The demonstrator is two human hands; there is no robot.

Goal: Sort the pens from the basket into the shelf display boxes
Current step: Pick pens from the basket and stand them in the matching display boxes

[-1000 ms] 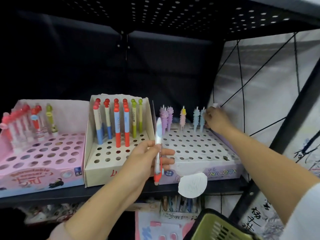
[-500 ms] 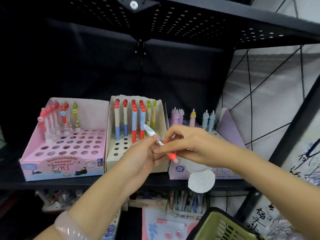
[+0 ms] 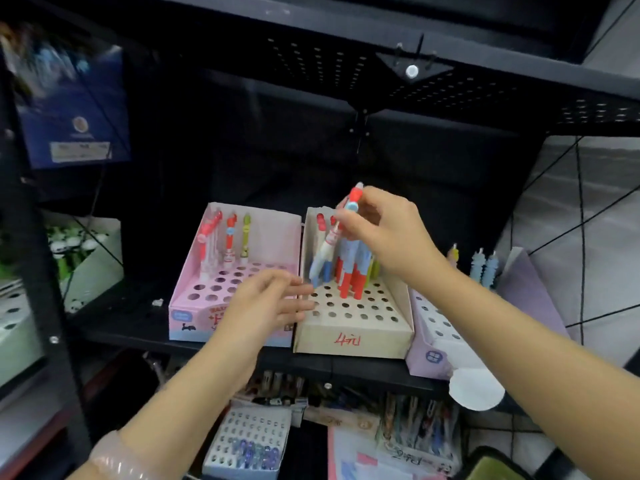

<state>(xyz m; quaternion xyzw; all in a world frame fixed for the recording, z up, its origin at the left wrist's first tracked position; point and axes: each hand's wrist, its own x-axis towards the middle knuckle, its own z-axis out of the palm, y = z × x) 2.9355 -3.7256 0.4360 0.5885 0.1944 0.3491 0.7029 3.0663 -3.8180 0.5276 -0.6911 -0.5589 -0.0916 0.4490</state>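
The right hand pinches a pen near its red top, and the pen hangs tilted, with its pale blue tip pointing down and to the left, above the back rows of the beige box. This box stands on the shelf between the pink box on its left and the lilac box on its right. The left hand is released, its fingers straight, and it lies over the wall where the pink box and the beige box meet; it seems to steady them, but the contact is not clear.

The step in hand is probably to put the pen into a hole. The pen carries a small round badge like the pens at the back of the pink box, so the pink box may be the right place; the blur makes this not sure. To do it well, the person should first bring the pen upright, then guide the tip over a free hole next to the pens of the same kind, and lower it slowly until it stands. The left hand should hold the box so it does not slide. Only a corner of the green basket shows, below the beige box and to the right.
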